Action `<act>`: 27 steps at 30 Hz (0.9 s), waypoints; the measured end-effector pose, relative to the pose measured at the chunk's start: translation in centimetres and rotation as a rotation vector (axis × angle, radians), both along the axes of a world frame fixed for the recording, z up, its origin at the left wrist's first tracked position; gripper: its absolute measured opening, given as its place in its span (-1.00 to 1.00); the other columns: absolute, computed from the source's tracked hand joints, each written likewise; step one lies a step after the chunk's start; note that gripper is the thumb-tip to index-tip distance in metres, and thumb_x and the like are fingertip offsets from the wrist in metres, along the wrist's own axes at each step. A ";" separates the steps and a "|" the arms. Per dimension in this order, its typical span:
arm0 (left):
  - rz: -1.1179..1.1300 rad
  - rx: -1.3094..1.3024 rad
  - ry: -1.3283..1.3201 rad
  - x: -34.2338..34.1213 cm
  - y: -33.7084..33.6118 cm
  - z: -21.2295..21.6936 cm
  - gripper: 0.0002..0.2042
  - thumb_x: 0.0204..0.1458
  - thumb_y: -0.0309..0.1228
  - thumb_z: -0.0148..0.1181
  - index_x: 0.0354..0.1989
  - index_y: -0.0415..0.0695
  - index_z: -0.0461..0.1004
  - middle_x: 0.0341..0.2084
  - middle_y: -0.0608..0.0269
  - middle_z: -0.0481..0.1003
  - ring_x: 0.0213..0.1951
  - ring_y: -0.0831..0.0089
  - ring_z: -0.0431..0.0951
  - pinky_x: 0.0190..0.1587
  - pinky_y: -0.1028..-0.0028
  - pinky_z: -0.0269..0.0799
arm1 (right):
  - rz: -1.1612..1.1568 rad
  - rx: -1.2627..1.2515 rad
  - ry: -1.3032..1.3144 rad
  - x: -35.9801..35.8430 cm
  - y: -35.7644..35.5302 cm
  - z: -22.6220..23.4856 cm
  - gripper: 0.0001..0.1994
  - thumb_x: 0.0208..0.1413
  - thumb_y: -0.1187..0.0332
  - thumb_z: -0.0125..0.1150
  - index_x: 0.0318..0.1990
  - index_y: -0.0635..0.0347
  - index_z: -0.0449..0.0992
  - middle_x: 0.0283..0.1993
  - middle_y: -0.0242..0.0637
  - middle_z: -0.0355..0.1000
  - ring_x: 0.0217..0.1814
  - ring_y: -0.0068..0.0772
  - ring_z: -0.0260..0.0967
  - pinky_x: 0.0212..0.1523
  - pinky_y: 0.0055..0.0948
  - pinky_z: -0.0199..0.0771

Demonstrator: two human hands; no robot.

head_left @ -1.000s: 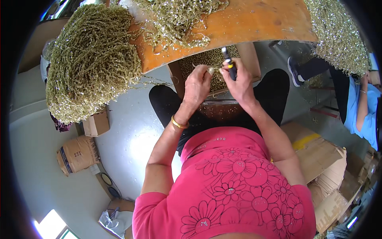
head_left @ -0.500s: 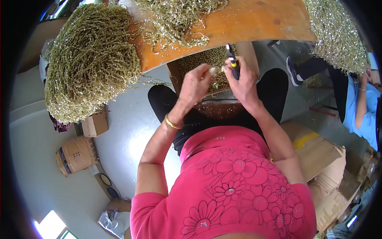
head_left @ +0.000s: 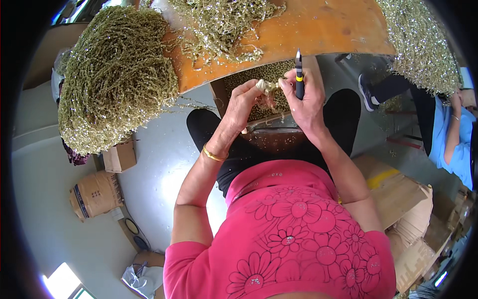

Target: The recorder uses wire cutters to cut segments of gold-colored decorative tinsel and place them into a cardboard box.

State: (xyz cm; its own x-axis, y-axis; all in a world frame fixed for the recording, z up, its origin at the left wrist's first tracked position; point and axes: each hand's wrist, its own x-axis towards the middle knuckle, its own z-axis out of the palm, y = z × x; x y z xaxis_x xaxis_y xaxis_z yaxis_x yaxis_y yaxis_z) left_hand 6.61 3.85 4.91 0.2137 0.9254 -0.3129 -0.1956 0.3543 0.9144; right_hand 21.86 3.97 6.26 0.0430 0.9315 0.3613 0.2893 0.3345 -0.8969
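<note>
One gold piece (head_left: 271, 86), outline unclear

pink shirt (head_left: 284, 224) with outlined flowers (head_left: 326, 254), black trousers (head_left: 344, 112), gold bangle (head_left: 213, 154)

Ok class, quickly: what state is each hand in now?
Left hand: closed, pinching a small glittery gold piece.
Right hand: closed around a black hand tool with a yellow band.

A table (head_left: 328, 30) is ahead, a heap of strands (head_left: 214, 27) on it, one bundle (head_left: 114, 74) at its left end, another bundle (head_left: 423, 40) at its right. Below its near edge, between the knees (head_left: 343, 107), sits a box (head_left: 314, 74) of beads (head_left: 239, 78), under the left hand (head_left: 241, 105) and right hand (head_left: 308, 102).
</note>
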 end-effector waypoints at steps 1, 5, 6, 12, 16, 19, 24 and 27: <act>0.016 -0.023 -0.056 0.3 -0.2 0.5 -0.79 0.09 -0.31 -0.07 -0.43 -0.19 0.38 -0.61 0.34 0.39 -0.60 0.61 0.29 -0.45 0.60 0.23 | -0.016 -0.025 -0.029 0.0 0.2 0.2 -0.83 -0.04 0.38 0.18 -0.37 0.18 0.30 -0.60 -0.39 0.25 -0.59 -0.57 0.19 -0.53 -0.53 0.23; -0.069 0.023 -0.040 0.2 -0.7 0.8 -0.80 0.12 -0.31 -0.09 -0.40 -0.17 0.36 -0.63 0.35 0.39 -0.66 0.67 0.25 -0.59 0.67 0.16 | -0.007 -0.069 0.017 0.3 0.7 -0.1 -0.84 -0.03 0.37 0.17 -0.40 0.18 0.30 -0.62 -0.44 0.22 -0.61 -0.62 0.14 -0.55 -0.55 0.20; -0.070 0.025 -0.040 0.1 -0.8 0.8 -0.80 0.12 -0.31 -0.09 -0.40 -0.17 0.36 -0.63 0.35 0.39 -0.66 0.67 0.25 -0.59 0.67 0.16 | -0.008 -0.067 0.016 0.4 0.8 -0.1 -0.84 -0.03 0.37 0.17 -0.40 0.18 0.30 -0.62 -0.44 0.22 -0.61 -0.62 0.14 -0.55 -0.55 0.20; -0.082 0.098 0.002 -0.1 -1.1 0.1 -0.86 0.06 -0.37 0.03 -0.33 -0.19 0.37 -0.56 0.38 0.42 -0.56 0.71 0.34 -0.55 0.73 0.20 | 0.040 -0.114 0.111 0.5 1.1 0.3 -0.84 -0.03 0.37 0.16 -0.38 0.19 0.32 -0.63 -0.42 0.23 -0.61 -0.63 0.15 -0.55 -0.55 0.21; -0.039 0.164 -0.062 0.4 -1.2 0.0 -0.87 0.04 -0.40 0.05 -0.31 -0.20 0.38 -0.53 0.39 0.43 -0.50 0.71 0.38 -0.50 0.73 0.23 | 0.049 -0.121 -0.036 0.5 1.0 1.7 -0.87 -0.03 0.39 0.16 -0.39 0.20 0.37 -0.54 -0.48 0.23 -0.52 -0.67 0.14 -0.47 -0.64 0.18; 0.002 0.113 -0.085 0.6 -1.3 0.1 -0.89 0.04 -0.42 0.05 -0.34 -0.20 0.38 -0.54 0.39 0.43 -0.53 0.72 0.36 -0.52 0.73 0.22 | 0.064 -0.164 -0.117 0.4 1.0 2.5 -0.86 -0.04 0.37 0.18 -0.38 0.20 0.38 -0.54 -0.48 0.23 -0.52 -0.67 0.15 -0.47 -0.63 0.18; -0.024 -0.067 -0.120 0.6 -1.3 1.1 -0.85 0.08 -0.35 -0.02 -0.38 -0.17 0.38 -0.59 0.38 0.41 -0.66 0.73 0.20 -0.63 0.72 0.08 | 0.171 -0.357 0.016 0.7 1.6 1.9 -0.85 -0.05 0.37 0.19 -0.35 0.18 0.39 -0.50 -0.51 0.25 -0.45 -0.70 0.19 -0.42 -0.64 0.22; -0.032 -0.069 -0.141 0.6 -1.5 1.3 -0.81 0.10 -0.31 -0.07 -0.41 -0.15 0.38 -0.63 0.42 0.37 -0.68 0.73 0.16 -0.66 0.72 0.02 | 0.310 -0.348 0.203 1.0 1.9 0.2 -0.83 -0.04 0.39 0.19 -0.31 0.19 0.38 -0.48 -0.54 0.26 -0.43 -0.71 0.21 -0.37 -0.66 0.25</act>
State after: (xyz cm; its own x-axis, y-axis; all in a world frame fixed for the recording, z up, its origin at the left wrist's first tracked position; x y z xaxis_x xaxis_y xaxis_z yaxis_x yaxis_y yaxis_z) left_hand 7.19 2.38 6.25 0.2887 0.8949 -0.3404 -0.3078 0.4234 0.8520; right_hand 22.86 5.88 6.41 -0.2175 0.9752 0.0403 0.0325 0.0485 -0.9983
